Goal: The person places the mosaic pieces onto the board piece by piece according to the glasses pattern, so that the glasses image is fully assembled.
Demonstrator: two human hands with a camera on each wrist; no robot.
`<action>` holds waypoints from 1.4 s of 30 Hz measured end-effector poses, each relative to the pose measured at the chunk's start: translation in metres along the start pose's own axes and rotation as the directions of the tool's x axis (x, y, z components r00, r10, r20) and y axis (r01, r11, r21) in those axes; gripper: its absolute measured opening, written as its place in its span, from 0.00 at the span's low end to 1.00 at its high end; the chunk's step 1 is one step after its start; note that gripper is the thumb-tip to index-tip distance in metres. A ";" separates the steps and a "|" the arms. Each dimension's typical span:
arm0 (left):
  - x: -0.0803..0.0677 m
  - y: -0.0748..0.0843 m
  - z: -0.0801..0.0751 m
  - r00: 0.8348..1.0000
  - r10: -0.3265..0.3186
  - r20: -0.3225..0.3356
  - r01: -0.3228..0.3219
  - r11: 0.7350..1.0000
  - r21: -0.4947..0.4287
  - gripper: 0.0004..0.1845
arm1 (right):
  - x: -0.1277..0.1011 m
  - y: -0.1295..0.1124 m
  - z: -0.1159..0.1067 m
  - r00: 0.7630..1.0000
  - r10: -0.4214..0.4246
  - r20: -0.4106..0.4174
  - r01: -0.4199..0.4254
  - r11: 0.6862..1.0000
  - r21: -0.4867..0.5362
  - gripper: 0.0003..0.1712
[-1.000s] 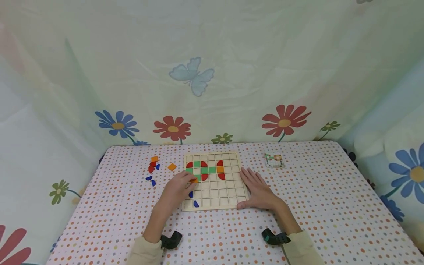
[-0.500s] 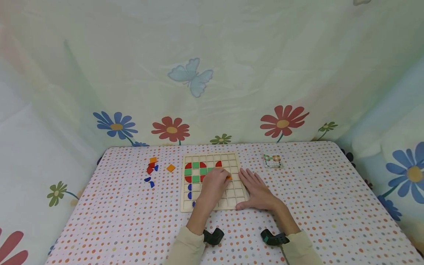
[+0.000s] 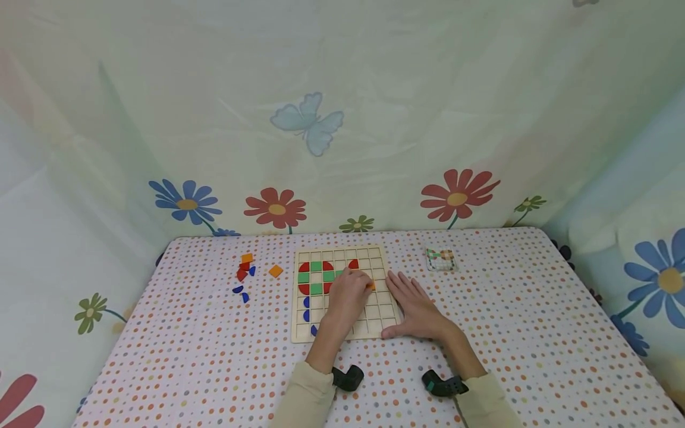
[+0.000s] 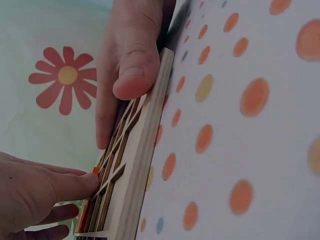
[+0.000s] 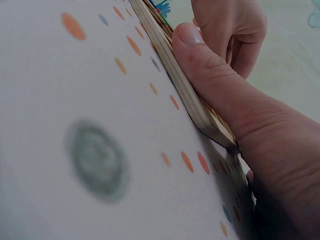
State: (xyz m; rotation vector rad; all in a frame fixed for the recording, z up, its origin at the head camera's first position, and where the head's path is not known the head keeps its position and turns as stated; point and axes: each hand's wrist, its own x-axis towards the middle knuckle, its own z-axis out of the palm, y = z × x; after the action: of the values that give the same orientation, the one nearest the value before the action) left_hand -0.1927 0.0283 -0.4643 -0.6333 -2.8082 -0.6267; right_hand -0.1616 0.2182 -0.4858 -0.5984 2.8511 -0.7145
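L hand (image 3: 348, 295): approx. 1 s ago at the bd's L side; now over bd (image 3: 386, 311), R of ctr, w/ an orange piece (image 3: 371, 286). Vs 0.5 s ago: hardly any shift, same spot. Reads to me as a placing move gone from the L cells to the R ones, now at the fine-fit stage; seated or not, can't tell.

Grip: L thumb + fingers drawn in, pinching the orange piece; thumb tip on it in the L wrist view, far side of pinch hidden. Piece sits at a cell in the R half, about midway betw. far & near edges of bd. R hand (image 3: 420, 309): fingers spread, holds no piece, lies along bd's R edge, thumb at near-R corner; no change. Prob. steadies bd.

On bd: red-green ring (image 3: 316, 289) toward far-L corner; red piece (image 3: 354, 263) just beyond L knuckles; blue pieces (image 3: 307, 315) along L edge down to near-L corner.

Edges/room: L forearm crosses bd's near edge, hiding mid cells. Bare cells along bd's far edge & near-R corner. Desk (image 3: 187, 356): loose pieces (image 3: 242, 275) + orange square (image 3: 275, 271) L of bd, toward far-L corner; card (image 3: 441, 259) R of bd, near far edge. Most room: desk's L and R sides. Risk: L sleeve arm brushing the blues.
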 end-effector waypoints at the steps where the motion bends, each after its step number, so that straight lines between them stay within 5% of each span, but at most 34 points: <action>1: 0.000 0.000 0.000 1.000 -0.004 0.003 0.004 1.000 -0.005 0.06 | 0.000 0.000 0.000 1.000 0.002 0.002 -0.002 1.000 -0.001 0.73; 17: -0.001 0.000 -0.002 1.000 0.010 0.001 -0.010 0.999 0.031 0.06 | 0.003 0.000 0.000 1.000 0.012 0.016 -0.011 1.000 -0.015 0.73; 24: -0.001 0.000 -0.003 0.999 -0.038 0.027 0.037 0.998 0.047 0.06 | 0.004 0.000 0.001 1.000 0.015 0.020 -0.015 1.000 -0.008 0.73; 34: 0.000 0.003 0.005 0.993 0.109 0.044 -0.113 0.990 0.086 0.09 | 0.003 0.002 0.001 1.000 0.012 0.003 -0.012 1.000 -0.023 0.73; 42: -0.001 0.003 -0.005 0.994 0.094 0.050 -0.094 0.996 -0.006 0.14 | 0.001 0.002 -0.001 1.000 0.001 0.017 -0.001 1.000 -0.022 0.73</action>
State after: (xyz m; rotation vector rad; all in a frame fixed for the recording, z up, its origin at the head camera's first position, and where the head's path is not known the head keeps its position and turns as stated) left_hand -0.1898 0.0278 -0.4592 -0.7874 -2.8038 -0.6061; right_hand -0.1632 0.2199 -0.4862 -0.6031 2.8473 -0.6754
